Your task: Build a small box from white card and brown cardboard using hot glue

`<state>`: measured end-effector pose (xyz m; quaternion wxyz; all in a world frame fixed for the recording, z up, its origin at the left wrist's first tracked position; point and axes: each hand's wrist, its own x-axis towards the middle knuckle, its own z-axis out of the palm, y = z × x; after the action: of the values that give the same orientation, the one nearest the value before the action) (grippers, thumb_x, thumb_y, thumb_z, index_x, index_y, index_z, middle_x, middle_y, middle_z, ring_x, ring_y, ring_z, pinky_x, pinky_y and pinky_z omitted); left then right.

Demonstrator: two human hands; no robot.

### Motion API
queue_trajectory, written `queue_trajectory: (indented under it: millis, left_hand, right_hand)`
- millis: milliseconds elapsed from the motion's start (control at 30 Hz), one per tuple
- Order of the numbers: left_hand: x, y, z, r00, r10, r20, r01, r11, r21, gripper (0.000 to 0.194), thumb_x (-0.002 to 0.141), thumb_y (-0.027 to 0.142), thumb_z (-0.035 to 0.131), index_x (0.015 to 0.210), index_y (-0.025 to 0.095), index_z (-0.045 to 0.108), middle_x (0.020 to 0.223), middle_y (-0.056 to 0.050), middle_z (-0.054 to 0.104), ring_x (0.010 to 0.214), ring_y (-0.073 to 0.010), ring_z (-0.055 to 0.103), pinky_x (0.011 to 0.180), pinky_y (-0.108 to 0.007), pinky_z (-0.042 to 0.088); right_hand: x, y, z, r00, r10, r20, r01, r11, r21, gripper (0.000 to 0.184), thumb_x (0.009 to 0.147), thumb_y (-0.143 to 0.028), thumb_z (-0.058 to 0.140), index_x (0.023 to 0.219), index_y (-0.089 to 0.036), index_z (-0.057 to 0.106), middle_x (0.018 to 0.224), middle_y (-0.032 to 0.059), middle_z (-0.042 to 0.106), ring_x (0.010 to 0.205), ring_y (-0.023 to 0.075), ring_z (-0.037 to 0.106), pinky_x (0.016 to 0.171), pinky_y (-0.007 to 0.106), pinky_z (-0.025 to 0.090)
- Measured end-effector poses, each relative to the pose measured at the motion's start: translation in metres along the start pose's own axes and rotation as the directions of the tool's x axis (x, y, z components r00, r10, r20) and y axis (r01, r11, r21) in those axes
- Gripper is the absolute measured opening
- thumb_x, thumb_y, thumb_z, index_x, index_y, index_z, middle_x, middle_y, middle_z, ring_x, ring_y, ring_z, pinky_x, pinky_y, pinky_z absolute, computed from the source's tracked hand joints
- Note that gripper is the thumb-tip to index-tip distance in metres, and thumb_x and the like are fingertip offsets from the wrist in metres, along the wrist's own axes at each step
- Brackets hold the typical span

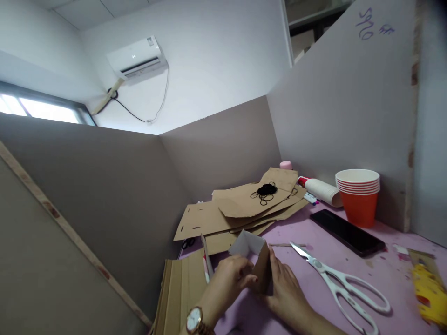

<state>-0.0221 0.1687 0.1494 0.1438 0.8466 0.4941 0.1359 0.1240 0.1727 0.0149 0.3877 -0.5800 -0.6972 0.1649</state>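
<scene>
We're holding box point(263, 269) between left hand point(231, 275), curling at near left, grip unclear, and part-open right hand point(284, 287), gripping right side.

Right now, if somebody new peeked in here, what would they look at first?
Probably the bright red-orange cups, stacked at the right by the grey partition. Next might be the big white scissors, lying on the pinkish table nearer than the phone. Then the left hand and right hand, low in the middle at a small box.
</scene>
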Motion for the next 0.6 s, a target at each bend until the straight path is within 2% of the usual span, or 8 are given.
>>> queue_trajectory:
  millis: [267, 467, 600]
  left_hand:
    - [0.0025, 0.0034, 0.0018, 0.999, -0.051, -0.002, 0.051, 0.999, 0.014, 0.008, 0.077, 0.019, 0.065, 0.082, 0.016, 0.07, 0.079, -0.003, 0.071, 0.072, -0.0155, 0.061, 0.064, -0.022, 0.039]
    - [0.0035, 0.0008, 0.006, 0.998, -0.048, -0.032, 0.048, 0.999, 0.008, 0.006, 0.077, 0.02, 0.065, 0.077, 0.017, 0.07, 0.077, -0.002, 0.071, 0.069, -0.0147, 0.06, 0.062, -0.022, 0.038]
    - [0.0038, -0.0007, 0.008, 0.998, -0.042, -0.046, 0.042, 0.999, -0.002, 0.007, 0.077, 0.022, 0.066, 0.075, 0.017, 0.07, 0.075, -0.001, 0.071, 0.067, -0.0141, 0.059, 0.062, -0.021, 0.037]
  right_hand:
    - [0.0017, -0.0035, -0.0052, 0.999, 0.02, 0.05, -0.022, 0.999, 0.026, 0.094, 0.066, -0.027, 0.058, 0.143, 0.005, 0.015, 0.146, 0.0265, 0.036, 0.127, 0.0355, 0.043, 0.107, 0.047, 0.029]
    - [0.0026, -0.0018, -0.0036, 0.998, 0.014, 0.06, -0.015, 1.0, 0.021, 0.094, 0.063, -0.025, 0.058, 0.142, 0.007, 0.017, 0.148, 0.0267, 0.032, 0.131, 0.0358, 0.036, 0.109, 0.048, 0.026]
    - [0.0022, -0.0022, -0.0058, 0.997, 0.027, 0.069, -0.029, 0.999, 0.042, 0.098, 0.063, -0.026, 0.059, 0.144, 0.005, 0.013, 0.149, 0.0252, 0.03, 0.129, 0.0365, 0.038, 0.108, 0.049, 0.027]
